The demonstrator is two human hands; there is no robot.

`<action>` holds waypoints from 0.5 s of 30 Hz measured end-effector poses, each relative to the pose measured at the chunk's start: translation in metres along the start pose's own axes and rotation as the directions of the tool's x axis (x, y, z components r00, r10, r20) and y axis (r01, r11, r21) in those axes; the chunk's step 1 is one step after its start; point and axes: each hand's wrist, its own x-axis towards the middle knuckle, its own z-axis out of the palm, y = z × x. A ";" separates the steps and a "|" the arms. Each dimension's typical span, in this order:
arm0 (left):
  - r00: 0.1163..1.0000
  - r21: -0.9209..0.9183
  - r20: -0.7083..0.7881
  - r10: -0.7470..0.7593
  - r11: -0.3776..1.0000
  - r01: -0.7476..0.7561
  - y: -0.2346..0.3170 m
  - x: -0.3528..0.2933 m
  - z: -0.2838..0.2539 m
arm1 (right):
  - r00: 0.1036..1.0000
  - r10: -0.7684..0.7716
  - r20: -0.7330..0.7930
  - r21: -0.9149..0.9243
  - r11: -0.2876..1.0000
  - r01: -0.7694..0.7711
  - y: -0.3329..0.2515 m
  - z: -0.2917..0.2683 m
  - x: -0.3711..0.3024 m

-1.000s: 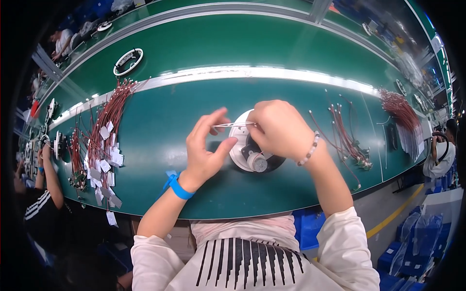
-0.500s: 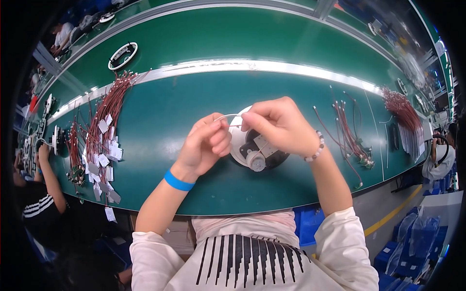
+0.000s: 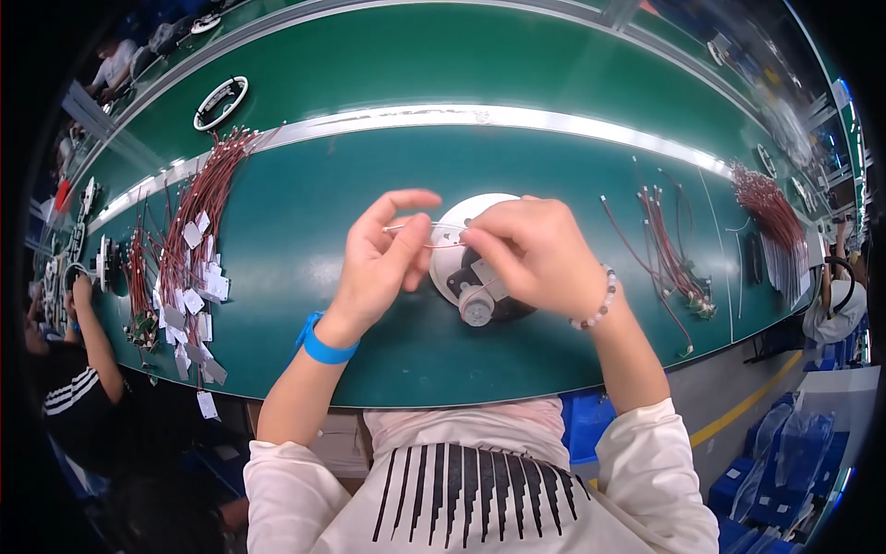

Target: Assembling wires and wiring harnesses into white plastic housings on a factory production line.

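Note:
Thin wires, one white and one reddish, stretch between my hands above the green bench. My right hand pinches their right end between thumb and forefinger. At their left end, my left hand has its thumb against the wires, with the forefinger stretched out. Below my hands lies a round white housing with a dark inner part, partly hidden by my right hand. A small silvery cylindrical motor sits at its near side. Where the wires join the housing is hidden.
Bundles of red-brown wires with white tags lie at the left. More loose wires and a thick bundle are at the right. A white ring rests beyond the metal strip. A co-worker's arm shows far left.
My left hand has shifted slightly left and its forefinger has straightened away from the wires. The housing has turned or shifted slightly left. The white ring beyond the strip has moved left.

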 end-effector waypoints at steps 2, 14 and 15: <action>0.997 0.023 0.069 -0.047 0.999 0.045 -0.001 0.002 -0.006 | 0.999 -0.053 0.008 -0.081 0.995 0.053 0.000 -0.001 -0.001; 0.990 0.080 0.102 -0.101 0.992 0.093 -0.007 0.003 -0.001 | 0.983 -0.174 0.053 -0.513 0.840 0.176 -0.010 0.008 -0.003; 0.991 0.068 0.091 -0.101 0.993 0.095 -0.006 0.004 -0.002 | 0.984 -0.174 0.047 -0.466 0.867 0.176 -0.008 0.005 -0.005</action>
